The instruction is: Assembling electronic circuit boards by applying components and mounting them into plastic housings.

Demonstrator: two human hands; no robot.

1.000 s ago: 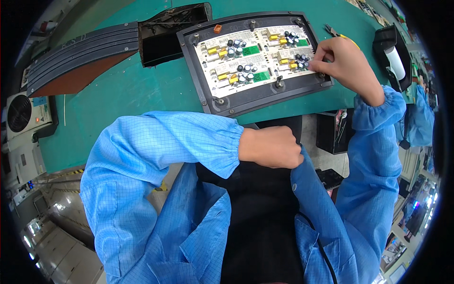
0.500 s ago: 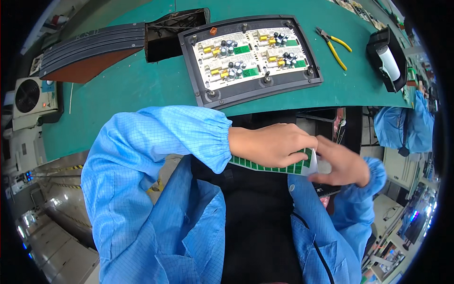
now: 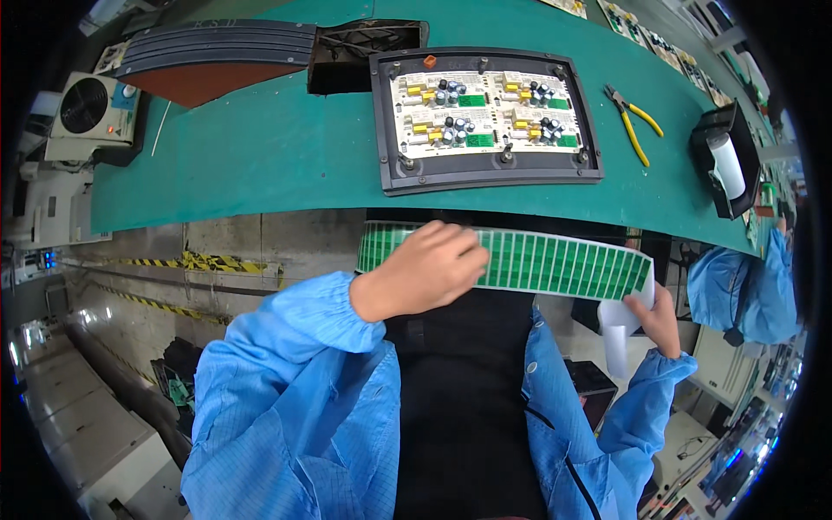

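A long strip of green labels (image 3: pixel 555 263) on white backing stretches level in front of me, just below the bench edge. My right hand (image 3: pixel 656 319) is closed on its right end, where the white backing (image 3: pixel 614 342) bends and hangs down in a curl. Over the left half of the strip is my left hand (image 3: pixel 422 270), its fingers curled together in a pinch. Whatever may be between those fingertips is too small to make out. On the bench beyond, a black frame (image 3: pixel 485 178) holds several white circuit boards (image 3: pixel 447 113) with capacitors and green labels.
Yellow-handled cutters (image 3: pixel 637 126) lie right of the frame, near a black holder (image 3: pixel 737 160) with a white roll. A black ridged, brown-sided piece (image 3: pixel 217 56) and a small fan unit (image 3: pixel 91 113) stand left. A person in blue (image 3: pixel 744 290) is at the far right.
The green label strip has come out from under my left forearm and is spread wide. My left hand has moved left, away from my right hand, which has shifted right and lower with the strip's end.
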